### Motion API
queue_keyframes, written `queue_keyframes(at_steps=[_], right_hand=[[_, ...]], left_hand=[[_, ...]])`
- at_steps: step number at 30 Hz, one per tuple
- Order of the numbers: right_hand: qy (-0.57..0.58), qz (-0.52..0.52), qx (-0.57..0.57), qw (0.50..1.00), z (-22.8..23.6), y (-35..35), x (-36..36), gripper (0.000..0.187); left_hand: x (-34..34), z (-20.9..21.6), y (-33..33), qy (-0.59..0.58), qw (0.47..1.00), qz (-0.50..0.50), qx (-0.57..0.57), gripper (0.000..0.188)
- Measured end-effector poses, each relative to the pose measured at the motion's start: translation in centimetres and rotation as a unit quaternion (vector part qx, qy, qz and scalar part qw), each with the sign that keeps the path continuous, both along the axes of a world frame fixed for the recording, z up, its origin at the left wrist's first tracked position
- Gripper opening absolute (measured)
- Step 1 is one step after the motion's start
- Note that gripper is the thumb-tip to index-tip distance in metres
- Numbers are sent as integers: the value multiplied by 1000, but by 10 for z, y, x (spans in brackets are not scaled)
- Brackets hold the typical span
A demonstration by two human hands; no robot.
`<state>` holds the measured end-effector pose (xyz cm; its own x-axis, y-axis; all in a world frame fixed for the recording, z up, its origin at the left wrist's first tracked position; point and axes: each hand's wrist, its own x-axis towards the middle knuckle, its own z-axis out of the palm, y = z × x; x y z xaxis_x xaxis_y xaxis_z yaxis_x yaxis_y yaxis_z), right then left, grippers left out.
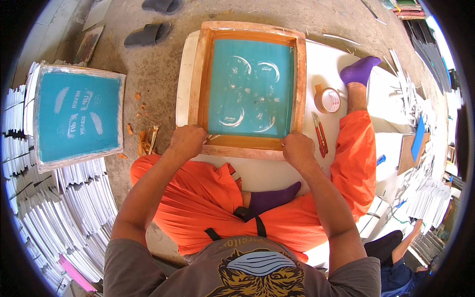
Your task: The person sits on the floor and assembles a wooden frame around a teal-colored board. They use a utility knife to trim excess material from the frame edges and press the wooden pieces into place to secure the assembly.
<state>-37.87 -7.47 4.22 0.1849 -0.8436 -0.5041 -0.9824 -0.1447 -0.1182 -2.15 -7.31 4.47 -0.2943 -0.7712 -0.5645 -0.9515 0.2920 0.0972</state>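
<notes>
A wooden screen printing frame (301, 74) with teal mesh (252, 94) lies in front of me; pale curved marks show on the mesh. Brown tape (247, 141) lines its inner edges. At the near left corner, my left hand (189, 140) is closed on the frame, knuckles up. My right hand (299, 149) grips the near right corner, its fingers bent and pinched together. The undersides of both hands are hidden. To the right of the frame are a roll of brown tape (330, 100) and a red utility knife (320, 134).
A second teal screen (79, 116) rests on stacked white sheets (74, 203) at left. Black slippers (147, 35) and brown scraps (143, 143) lie on the floor. The frame sits on a white board (186, 74). Another person (396, 267) is at the lower right.
</notes>
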Motion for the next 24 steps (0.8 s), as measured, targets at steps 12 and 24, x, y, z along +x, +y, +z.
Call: queue_keyframes(at_steps=[12,24], right_hand=[[28,51,-3,998,7,-3,8,15],[42,73,0,996,12,-5,11,17]], left_hand=[[-4,8,-8,-5,999,13,32,18],[-6,8,-12,-2,999,20,47,20]])
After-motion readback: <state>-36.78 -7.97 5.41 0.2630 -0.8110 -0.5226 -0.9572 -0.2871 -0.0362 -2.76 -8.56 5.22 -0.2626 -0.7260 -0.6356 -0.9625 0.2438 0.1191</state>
